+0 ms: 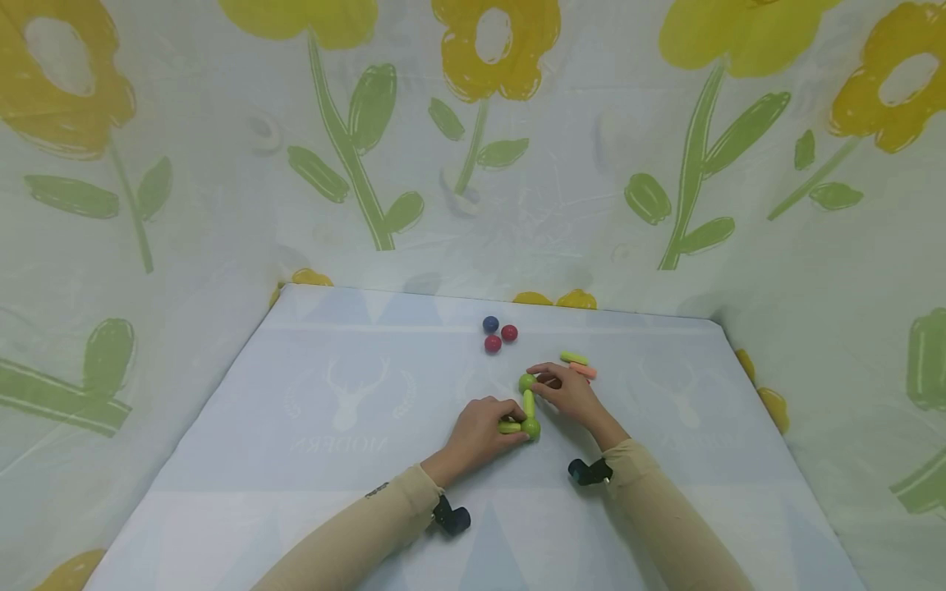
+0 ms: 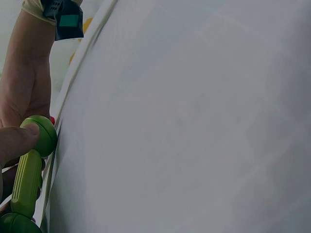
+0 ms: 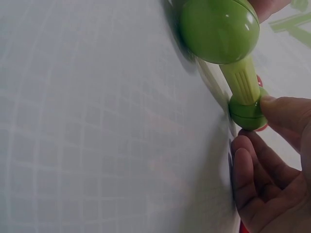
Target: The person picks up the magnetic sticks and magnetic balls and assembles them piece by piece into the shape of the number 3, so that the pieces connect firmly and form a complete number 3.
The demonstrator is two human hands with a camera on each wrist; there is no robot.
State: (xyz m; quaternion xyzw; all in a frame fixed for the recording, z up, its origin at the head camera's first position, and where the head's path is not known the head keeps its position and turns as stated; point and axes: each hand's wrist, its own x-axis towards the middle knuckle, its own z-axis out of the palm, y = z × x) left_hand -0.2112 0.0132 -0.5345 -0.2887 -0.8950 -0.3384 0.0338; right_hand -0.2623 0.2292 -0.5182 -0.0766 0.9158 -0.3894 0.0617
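Observation:
Two green balls, joined by a ribbed yellow-green rod [image 1: 529, 404], form a piece of a ball-and-rod building toy. At the near green ball [image 1: 530, 429], my left hand [image 1: 479, 433] pinches with thumb and fingers. A second yellow-green rod [image 1: 508, 428] runs left from that ball, partly covered by the left hand. My right hand [image 1: 567, 392] holds the far green ball [image 1: 526, 382] between thumb and fingertips. The right wrist view has the connecting rod [image 3: 240, 80] end-on to the pinched ball [image 3: 247, 115], with the other ball closer to the camera.
Beyond the hands lie a blue ball [image 1: 491, 324] and two red balls [image 1: 493, 344]. A yellow-green rod [image 1: 573, 358] and an orange rod [image 1: 584, 371] lie just past the right hand. A flowered curtain [image 1: 576, 189] stands behind the cloth-covered table [image 1: 259, 443].

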